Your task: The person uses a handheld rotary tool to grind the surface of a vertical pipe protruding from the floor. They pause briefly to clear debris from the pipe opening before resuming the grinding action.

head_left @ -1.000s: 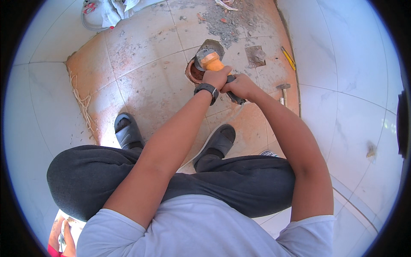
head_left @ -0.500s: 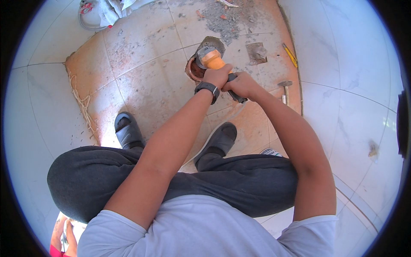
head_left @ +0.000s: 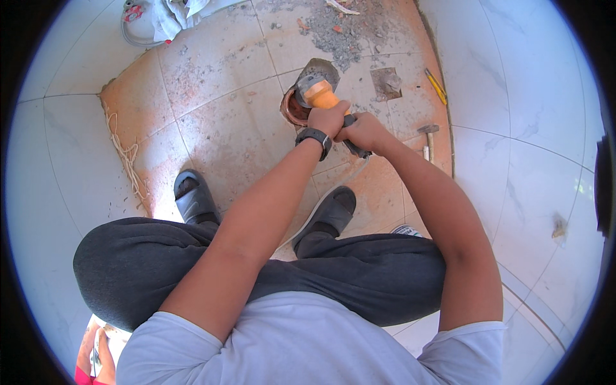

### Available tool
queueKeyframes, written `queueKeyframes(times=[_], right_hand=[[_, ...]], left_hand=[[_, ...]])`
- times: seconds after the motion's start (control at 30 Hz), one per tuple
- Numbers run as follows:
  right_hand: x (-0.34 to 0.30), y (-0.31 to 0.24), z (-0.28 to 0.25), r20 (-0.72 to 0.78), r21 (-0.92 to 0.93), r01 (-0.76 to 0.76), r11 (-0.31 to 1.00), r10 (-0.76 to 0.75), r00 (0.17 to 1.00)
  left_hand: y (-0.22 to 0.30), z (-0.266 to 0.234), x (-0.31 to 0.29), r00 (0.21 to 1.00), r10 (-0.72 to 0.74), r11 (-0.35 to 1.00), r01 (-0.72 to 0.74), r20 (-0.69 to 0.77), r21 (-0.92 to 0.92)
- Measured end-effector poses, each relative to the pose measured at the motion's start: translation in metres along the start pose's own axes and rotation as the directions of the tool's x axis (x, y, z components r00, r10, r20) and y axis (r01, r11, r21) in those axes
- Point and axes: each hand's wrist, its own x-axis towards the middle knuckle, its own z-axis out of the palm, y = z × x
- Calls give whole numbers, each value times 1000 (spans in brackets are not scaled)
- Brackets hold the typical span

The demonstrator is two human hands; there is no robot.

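Note:
An orange and black angle grinder (head_left: 323, 97) is held in both hands, its grey head over a rough hole (head_left: 319, 67) cut in the tiled floor. My left hand (head_left: 328, 120), with a dark watch at the wrist, wraps round the orange body. Behind it, my right hand (head_left: 364, 133) grips the black rear handle. A reddish-brown pipe rim (head_left: 294, 109) shows in the hole, left of the grinder head. From the handle's end a pale cord (head_left: 359, 170) runs back between my legs. The grinder's disc is hidden from view.
Grey rubble (head_left: 346, 38) lies beyond the hole. To the right are a square cutout (head_left: 386, 84), a yellow utility knife (head_left: 436, 86) and a hammer (head_left: 429, 140). White rope (head_left: 126, 154) lies at left, near my sandalled foot (head_left: 194, 197). Another person's legs (head_left: 96, 350) show at lower left.
The whole scene has shifted slightly down and right in view. Both hands keep their hold on the grinder, which stays at the hole.

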Motion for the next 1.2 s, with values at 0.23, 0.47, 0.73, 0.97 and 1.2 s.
queueKeyframes(times=[0.23,0.47,0.73,0.97,1.2], right_hand=[[2,3,-3,18,59,20,998,-21,1000],[1,-1,-1,13,13,24,1000,-25,1000],[1,3,-2,5,12,37,999,-37,999],[3,1,0,18,28,28,999,-28,999],[-3,1,-1,6,3,9,1000,-9,1000]], left_hand=[[0,3,6,1000,21,1000,-21,-10,4],[-4,1,10,1000,13,999,-12,8,-45],[-2,1,7,1000,18,1000,-18,-14,-8],[-3,1,12,1000,-11,999,11,6,-32],[-10,5,13,1000,-7,998,8,23,-69]])
